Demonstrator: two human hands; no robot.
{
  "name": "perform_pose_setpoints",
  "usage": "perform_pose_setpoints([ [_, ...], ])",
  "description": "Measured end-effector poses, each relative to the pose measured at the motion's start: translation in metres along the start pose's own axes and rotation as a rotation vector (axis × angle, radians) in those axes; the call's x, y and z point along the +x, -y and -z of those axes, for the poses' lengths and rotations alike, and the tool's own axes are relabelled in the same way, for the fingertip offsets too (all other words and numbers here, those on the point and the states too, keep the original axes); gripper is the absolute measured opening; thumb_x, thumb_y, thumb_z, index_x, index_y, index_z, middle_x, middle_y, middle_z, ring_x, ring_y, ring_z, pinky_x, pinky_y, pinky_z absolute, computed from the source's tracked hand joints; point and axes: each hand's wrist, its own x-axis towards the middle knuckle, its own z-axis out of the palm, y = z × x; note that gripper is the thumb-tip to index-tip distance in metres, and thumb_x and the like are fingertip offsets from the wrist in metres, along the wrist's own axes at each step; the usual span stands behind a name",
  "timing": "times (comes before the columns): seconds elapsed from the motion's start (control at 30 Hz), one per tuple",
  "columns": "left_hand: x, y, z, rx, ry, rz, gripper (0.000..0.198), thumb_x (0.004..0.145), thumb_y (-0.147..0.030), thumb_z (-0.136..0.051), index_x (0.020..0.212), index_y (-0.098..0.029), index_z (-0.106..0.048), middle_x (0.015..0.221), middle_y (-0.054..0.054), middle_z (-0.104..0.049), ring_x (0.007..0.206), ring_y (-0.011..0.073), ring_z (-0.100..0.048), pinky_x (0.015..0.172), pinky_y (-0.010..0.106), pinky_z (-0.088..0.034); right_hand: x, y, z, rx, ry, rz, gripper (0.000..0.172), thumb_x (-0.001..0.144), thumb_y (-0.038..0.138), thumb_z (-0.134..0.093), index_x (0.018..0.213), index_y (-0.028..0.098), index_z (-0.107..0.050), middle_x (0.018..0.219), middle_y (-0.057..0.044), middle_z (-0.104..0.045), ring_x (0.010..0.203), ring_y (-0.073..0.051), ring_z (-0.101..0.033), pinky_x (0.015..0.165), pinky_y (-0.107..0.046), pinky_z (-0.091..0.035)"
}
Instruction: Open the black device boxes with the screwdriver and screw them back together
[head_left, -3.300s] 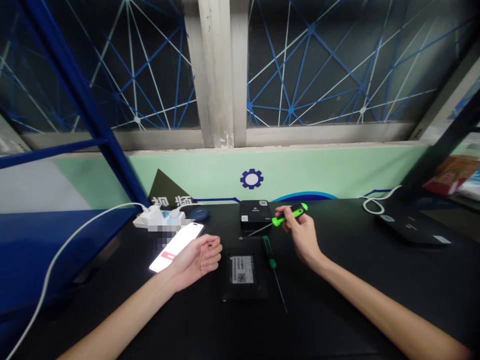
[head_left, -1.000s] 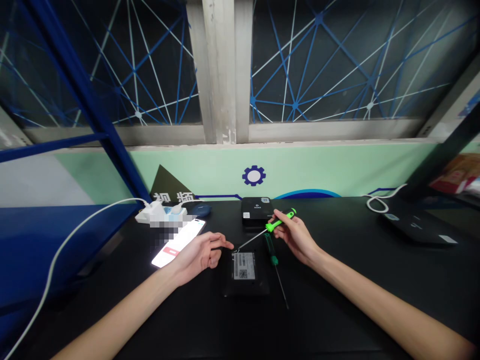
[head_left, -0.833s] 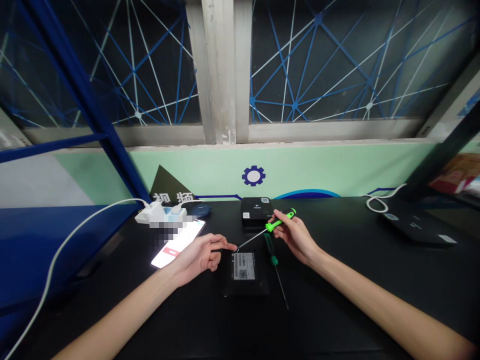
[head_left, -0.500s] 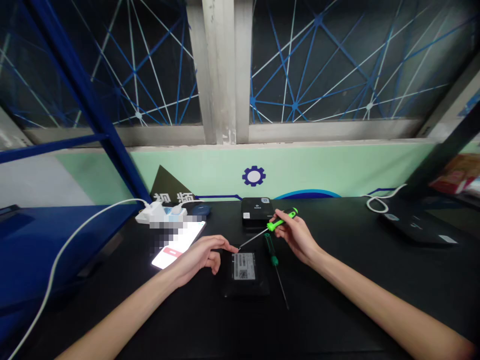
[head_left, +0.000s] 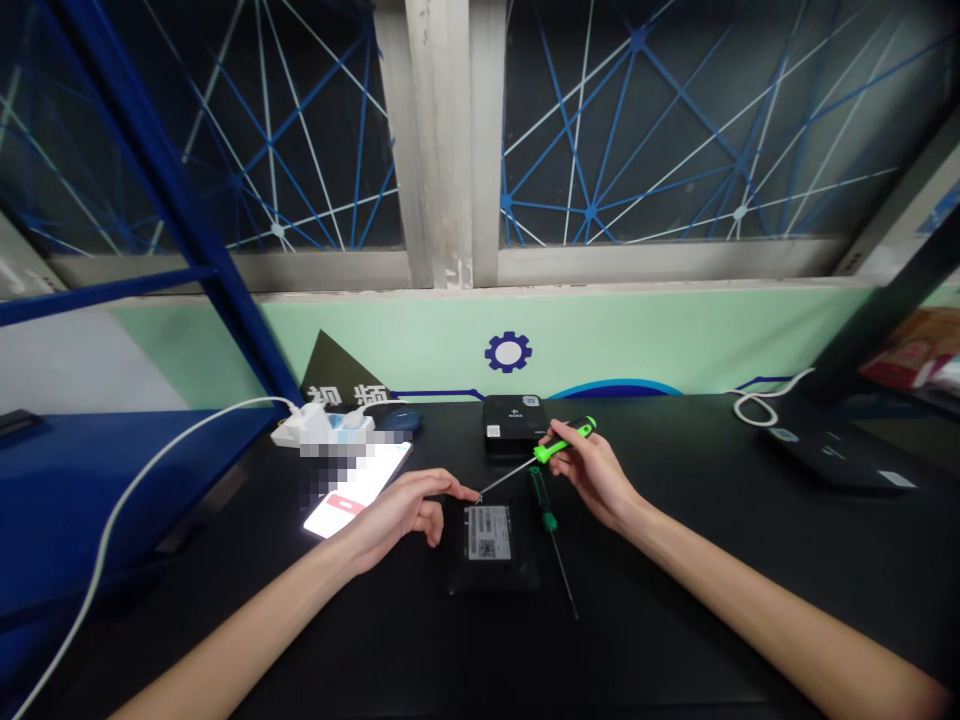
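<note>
My right hand is closed around the bright green and black handle of a screwdriver. Its thin shaft slants down to the left, with the tip at the far left corner of a small black box. That box lies on the table with a printed white label facing up. The outstretched index finger of my left hand reaches the screwdriver's tip; the other fingers curl loosely, apart from it. Anything tiny at the fingertip is too small to make out. A dark green screwdriver lies just right of the box.
Behind the box stands another black box. A lit phone lies left, near a white power strip with plugs and a computer mouse. Farther right are a flat black device and a white cable.
The screwdriver's tip and my left index fingertip have shifted very slightly to the right. My right hand keeps its hold on the handle; the box has not moved.
</note>
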Motion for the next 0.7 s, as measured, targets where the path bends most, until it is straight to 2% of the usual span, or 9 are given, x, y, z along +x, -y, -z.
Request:
perform_pose_setpoints([
  [0.5, -0.0001, -0.0016, -0.0023, 0.06, 0.022, 0.026, 0.027, 0.095, -0.037, -0.054, 0.093, -0.015, -0.07, 0.123, 0.014, -0.067, 0.057, 0.0106, -0.056, 0.057, 0.027, -0.047, 0.0038, -0.002, 0.0036, 0.037, -0.036, 0.026, 0.029, 0.073, 0.038, -0.085, 0.075, 0.012, -0.072, 0.077, -0.007, -0.072, 0.054, -0.009, -0.06, 0.05, -0.019, -0.052],
  [0.7, -0.0027, -0.0048, -0.0025, 0.068, 0.028, 0.003, 0.026, 0.095, -0.038, -0.055, 0.089, -0.015, -0.066, 0.108, 0.012, -0.071, 0.059, 0.0116, -0.055, 0.057, 0.026, -0.042, 0.0049, -0.0031, 0.0042, 0.067, -0.048, 0.027, 0.027, 0.073, 0.036, -0.086, 0.076, 0.013, -0.072, 0.076, -0.006, -0.071, 0.056, -0.01, -0.06, 0.05, -0.02, -0.053],
])
